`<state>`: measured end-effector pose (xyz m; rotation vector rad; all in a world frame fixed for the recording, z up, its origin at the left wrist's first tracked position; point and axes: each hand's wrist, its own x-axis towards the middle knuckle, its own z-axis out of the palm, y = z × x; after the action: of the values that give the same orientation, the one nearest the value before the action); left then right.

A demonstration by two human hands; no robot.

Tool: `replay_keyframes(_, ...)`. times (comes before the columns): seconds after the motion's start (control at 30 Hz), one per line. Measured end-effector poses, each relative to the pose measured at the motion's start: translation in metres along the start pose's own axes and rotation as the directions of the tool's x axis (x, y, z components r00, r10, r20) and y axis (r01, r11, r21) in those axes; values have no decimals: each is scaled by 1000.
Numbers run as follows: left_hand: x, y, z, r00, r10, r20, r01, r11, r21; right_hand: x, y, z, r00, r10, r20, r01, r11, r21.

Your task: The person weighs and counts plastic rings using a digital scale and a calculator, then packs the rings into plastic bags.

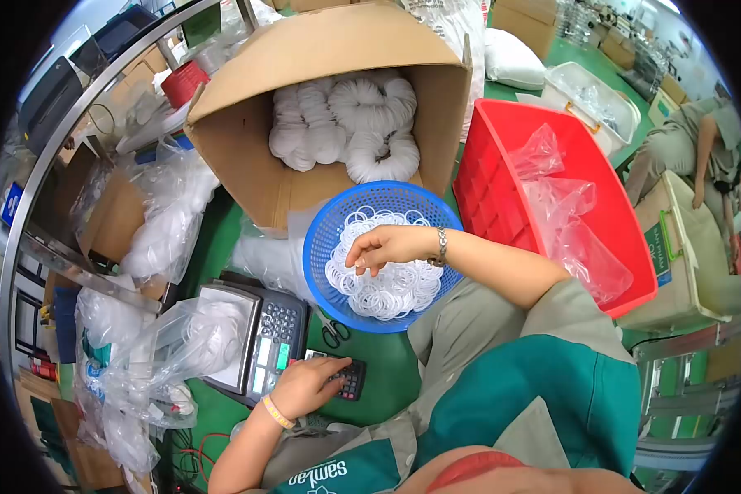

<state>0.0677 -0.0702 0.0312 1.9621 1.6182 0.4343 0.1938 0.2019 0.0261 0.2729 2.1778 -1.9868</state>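
My left hand [302, 387], with a yellow band on its wrist, rests at a black calculator [352, 382], fingers apart and holding nothing. Over a blue perforated basket [314, 267] is my right hand [387, 249], its fingers loosely bent and apart, with nothing visible in them. Many thin white rings [391, 298] lie in the basket beneath it. A digital scale [276, 325] stands left of the basket, with a plastic bag of white material [210, 333] on its plate. Dark-handled scissors [334, 332] lie on the green floor between scale and basket.
Beyond the basket, an open cardboard box [239, 160] holds bundles of white rings [370, 107]. A red crate [502, 193] with clear plastic bags is at the right. Further right sits another person [675, 144]. A metal-framed rack [16, 247] with bags stands left.
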Motion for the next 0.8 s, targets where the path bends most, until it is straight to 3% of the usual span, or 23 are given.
replay_keyframes(0.8, 2, -7, 12, 993, -91, 81, 82, 991, 109, -4, 5, 15, 989, -138, 55, 138, 990, 8)
